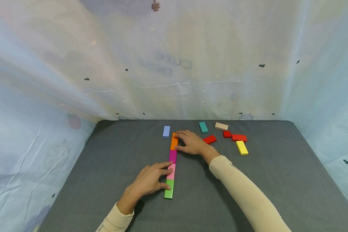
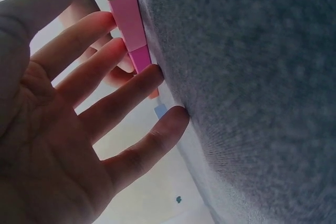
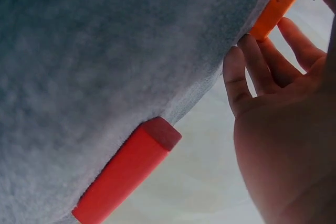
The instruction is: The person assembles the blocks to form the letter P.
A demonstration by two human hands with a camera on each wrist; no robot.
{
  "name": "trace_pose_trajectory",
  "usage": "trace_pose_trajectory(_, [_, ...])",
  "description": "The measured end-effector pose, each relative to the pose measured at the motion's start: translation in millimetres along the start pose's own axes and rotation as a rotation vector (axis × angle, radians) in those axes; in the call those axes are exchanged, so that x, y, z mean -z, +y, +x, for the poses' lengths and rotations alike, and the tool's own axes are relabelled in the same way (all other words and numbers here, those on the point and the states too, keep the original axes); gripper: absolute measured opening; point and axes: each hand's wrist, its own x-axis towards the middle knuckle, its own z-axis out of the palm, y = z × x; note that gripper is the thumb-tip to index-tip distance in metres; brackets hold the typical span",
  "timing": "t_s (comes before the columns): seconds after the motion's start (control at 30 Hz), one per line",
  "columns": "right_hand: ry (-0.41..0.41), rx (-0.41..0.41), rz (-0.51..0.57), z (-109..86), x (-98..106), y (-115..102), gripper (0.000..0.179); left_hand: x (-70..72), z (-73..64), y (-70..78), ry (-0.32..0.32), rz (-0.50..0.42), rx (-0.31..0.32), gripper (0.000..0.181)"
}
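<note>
Four dominoes-like blocks would be one way to see the line: orange (image 1: 174,141), magenta (image 1: 173,156), pink (image 1: 170,176) and green (image 1: 169,190) blocks lie end to end, running away from the person. My left hand (image 1: 151,178) is at the line's left side, fingers spread, fingertips at the pink block and thumb at the green one. In the left wrist view its outer fingers rest on the cloth. My right hand (image 1: 192,142) reaches the orange block from the right, its index finger by the far end and thumb by the near end.
A blue block (image 1: 166,131) lies just beyond the line. To the right are a teal block (image 1: 203,127), a wooden block (image 1: 221,126), several red blocks (image 1: 239,138) and a yellow block (image 1: 242,148). Grey cloth (image 1: 110,161) covers the table; a pale curtain (image 1: 191,58) hangs behind.
</note>
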Motion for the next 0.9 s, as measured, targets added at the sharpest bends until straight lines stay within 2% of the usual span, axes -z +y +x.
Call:
trace_pose_trajectory(0.33, [0.002, 0.023, -0.017, -0.1, 0.3, -2.0, 0.064, 0.1, -0.9, 4.0, -0.003, 0.017, 0.030, 0.068])
trace_pose_trajectory(0.63, [0.008, 0.044, -0.019, -1.6, -2.2, -1.9, 0.060, -1.0, -2.9, 2.7, 0.045, 0.041, -0.020, 0.068])
trace_pose_trajectory(0.9, [0.016, 0.049, -0.005, -1.7, -3.3, -1.8, 0.060, 2.4, -2.8, 3.7, 0.000, 0.008, -0.009, 0.068])
